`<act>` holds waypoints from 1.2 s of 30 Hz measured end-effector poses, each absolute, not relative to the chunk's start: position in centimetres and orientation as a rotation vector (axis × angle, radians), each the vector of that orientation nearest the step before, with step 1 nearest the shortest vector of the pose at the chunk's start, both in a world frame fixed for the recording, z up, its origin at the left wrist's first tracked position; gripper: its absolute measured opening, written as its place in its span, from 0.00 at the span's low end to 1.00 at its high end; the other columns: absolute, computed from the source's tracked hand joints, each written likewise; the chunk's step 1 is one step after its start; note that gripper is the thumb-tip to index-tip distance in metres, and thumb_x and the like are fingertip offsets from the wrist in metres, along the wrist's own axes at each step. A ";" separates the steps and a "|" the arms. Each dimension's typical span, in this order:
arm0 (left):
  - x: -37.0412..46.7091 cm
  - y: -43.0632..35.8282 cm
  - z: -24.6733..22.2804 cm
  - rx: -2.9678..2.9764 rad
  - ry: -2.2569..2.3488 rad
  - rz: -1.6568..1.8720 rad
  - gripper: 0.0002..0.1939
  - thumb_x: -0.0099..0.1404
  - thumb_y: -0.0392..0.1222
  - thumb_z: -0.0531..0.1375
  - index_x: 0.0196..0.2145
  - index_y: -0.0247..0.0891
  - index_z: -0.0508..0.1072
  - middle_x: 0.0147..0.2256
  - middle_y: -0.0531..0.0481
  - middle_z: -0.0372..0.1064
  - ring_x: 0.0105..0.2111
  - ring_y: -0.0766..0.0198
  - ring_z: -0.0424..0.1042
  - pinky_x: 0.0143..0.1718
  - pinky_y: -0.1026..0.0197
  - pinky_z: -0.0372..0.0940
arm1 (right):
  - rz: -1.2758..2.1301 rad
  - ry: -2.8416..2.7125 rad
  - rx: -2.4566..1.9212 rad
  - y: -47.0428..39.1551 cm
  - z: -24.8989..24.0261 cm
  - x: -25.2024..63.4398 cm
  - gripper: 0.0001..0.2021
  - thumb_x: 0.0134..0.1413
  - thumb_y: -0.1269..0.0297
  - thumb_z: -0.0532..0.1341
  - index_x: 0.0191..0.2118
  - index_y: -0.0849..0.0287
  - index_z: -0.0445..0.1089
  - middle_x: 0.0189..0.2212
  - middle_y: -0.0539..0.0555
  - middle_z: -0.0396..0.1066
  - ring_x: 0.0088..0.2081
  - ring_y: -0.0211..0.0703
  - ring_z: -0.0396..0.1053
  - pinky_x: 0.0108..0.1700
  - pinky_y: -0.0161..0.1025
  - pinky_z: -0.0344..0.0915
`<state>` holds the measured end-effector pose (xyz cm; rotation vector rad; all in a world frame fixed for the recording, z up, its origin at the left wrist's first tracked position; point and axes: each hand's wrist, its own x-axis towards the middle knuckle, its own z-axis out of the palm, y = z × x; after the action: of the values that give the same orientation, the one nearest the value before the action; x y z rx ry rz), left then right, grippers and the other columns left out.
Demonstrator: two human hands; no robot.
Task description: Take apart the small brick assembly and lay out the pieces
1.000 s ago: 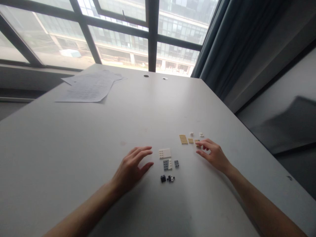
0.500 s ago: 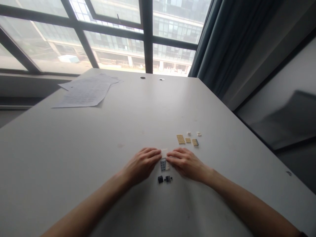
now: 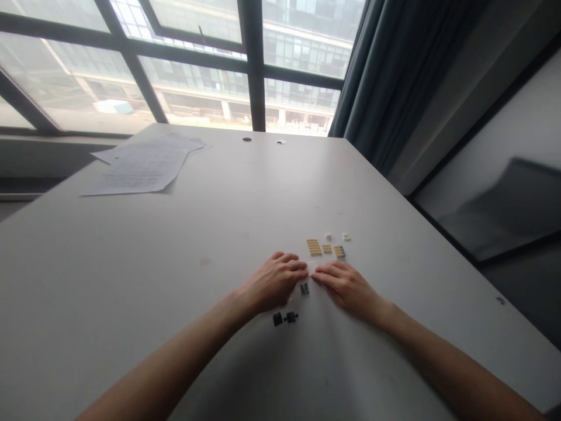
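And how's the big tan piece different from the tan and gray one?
The big tan piece is larger than the tan and gray piece. The big tan piece looks tan all over, while the tan and gray piece has a gray strip on its right side. Both lie on the white table and have bumpy-looking tops.

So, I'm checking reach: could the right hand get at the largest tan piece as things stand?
Likely yes: the largest tan piece lies uncovered just beyond the right hand, with nothing blocking, though that hand seems busy at the white piece between the hands.
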<state>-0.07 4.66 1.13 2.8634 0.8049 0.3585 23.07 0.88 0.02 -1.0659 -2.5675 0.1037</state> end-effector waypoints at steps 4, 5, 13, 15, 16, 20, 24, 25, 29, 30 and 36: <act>1.8 4.7 0.9 2.868 0.759 0.390 0.15 0.63 0.33 0.56 0.47 0.43 0.71 0.49 0.50 0.71 0.52 0.57 0.64 0.51 0.54 0.56 | 0.065 -2.518 -1.121 0.3 -0.5 24.8 0.15 0.61 0.72 0.55 0.51 0.56 0.69 0.45 0.56 0.73 0.47 0.46 0.67 0.52 0.45 0.65; 2.2 4.7 0.9 2.869 0.750 0.392 0.14 0.63 0.34 0.56 0.46 0.43 0.72 0.48 0.49 0.71 0.52 0.57 0.64 0.51 0.54 0.56 | 0.061 -2.507 -1.131 0.2 -0.5 25.0 0.15 0.61 0.72 0.55 0.51 0.56 0.70 0.45 0.56 0.73 0.47 0.46 0.68 0.51 0.46 0.65; 2.7 4.9 1.3 2.844 0.759 0.428 0.13 0.68 0.36 0.53 0.49 0.41 0.70 0.50 0.48 0.70 0.51 0.58 0.65 0.51 0.54 0.58 | 0.077 -2.451 -1.131 -0.1 -0.9 25.6 0.15 0.61 0.72 0.54 0.51 0.56 0.69 0.46 0.57 0.72 0.47 0.47 0.67 0.51 0.48 0.65; 2.0 5.0 1.5 2.823 0.805 0.499 0.15 0.68 0.35 0.51 0.50 0.42 0.69 0.52 0.47 0.68 0.51 0.59 0.65 0.51 0.54 0.59 | 0.063 -2.393 -1.155 -0.2 -0.8 25.6 0.15 0.61 0.72 0.54 0.52 0.57 0.68 0.47 0.58 0.71 0.47 0.48 0.67 0.51 0.49 0.66; 1.5 5.0 1.5 2.805 0.842 0.548 0.15 0.68 0.35 0.51 0.50 0.42 0.68 0.53 0.47 0.67 0.50 0.59 0.66 0.50 0.54 0.60 | 0.054 -2.355 -1.168 -0.3 -0.7 25.6 0.15 0.61 0.71 0.54 0.52 0.57 0.68 0.46 0.58 0.71 0.47 0.48 0.67 0.50 0.49 0.67; -1.3 4.7 1.6 2.690 0.987 0.714 0.12 0.68 0.37 0.52 0.48 0.41 0.70 0.49 0.46 0.69 0.47 0.59 0.67 0.49 0.52 0.61 | 0.078 -2.296 -1.151 -0.5 -0.1 24.6 0.14 0.59 0.68 0.58 0.51 0.59 0.68 0.43 0.59 0.70 0.45 0.49 0.67 0.47 0.48 0.68; -3.8 3.4 1.4 2.611 0.968 0.701 0.10 0.65 0.41 0.58 0.45 0.42 0.72 0.44 0.47 0.71 0.44 0.59 0.67 0.48 0.53 0.63 | 0.150 -2.383 -1.085 -0.3 0.3 22.5 0.14 0.58 0.64 0.61 0.50 0.58 0.69 0.42 0.58 0.71 0.44 0.48 0.67 0.47 0.47 0.68; -4.2 2.9 1.3 2.604 0.947 0.679 0.09 0.65 0.42 0.58 0.44 0.43 0.73 0.44 0.47 0.71 0.43 0.59 0.67 0.47 0.54 0.62 | 0.153 -2.409 -1.062 -0.3 0.3 22.0 0.14 0.58 0.64 0.61 0.49 0.58 0.70 0.42 0.58 0.71 0.44 0.48 0.67 0.47 0.46 0.68; -5.3 1.2 1.3 2.613 0.843 0.582 0.10 0.67 0.42 0.55 0.44 0.46 0.73 0.46 0.48 0.71 0.45 0.59 0.67 0.48 0.54 0.61 | 0.087 -2.492 -0.980 -0.3 0.2 20.9 0.11 0.59 0.65 0.60 0.47 0.58 0.71 0.40 0.57 0.72 0.42 0.47 0.67 0.46 0.45 0.67; -5.4 0.9 1.4 2.619 0.818 0.556 0.11 0.68 0.42 0.55 0.46 0.45 0.73 0.47 0.48 0.71 0.46 0.59 0.66 0.49 0.54 0.61 | 0.069 -2.501 -0.968 -0.4 0.1 20.8 0.11 0.59 0.65 0.59 0.47 0.59 0.71 0.40 0.57 0.73 0.42 0.47 0.67 0.46 0.45 0.66; -5.0 -0.3 1.4 2.700 0.718 0.438 0.20 0.68 0.50 0.54 0.54 0.40 0.66 0.52 0.44 0.68 0.51 0.55 0.65 0.52 0.53 0.60 | 0.054 -2.507 -0.913 -1.2 -0.1 20.5 0.11 0.61 0.68 0.56 0.47 0.60 0.70 0.40 0.57 0.73 0.41 0.46 0.67 0.46 0.44 0.67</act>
<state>-4.96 -0.30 1.43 2.6995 0.7181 0.4379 20.47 -1.21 -0.14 -0.9133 -2.5069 0.0539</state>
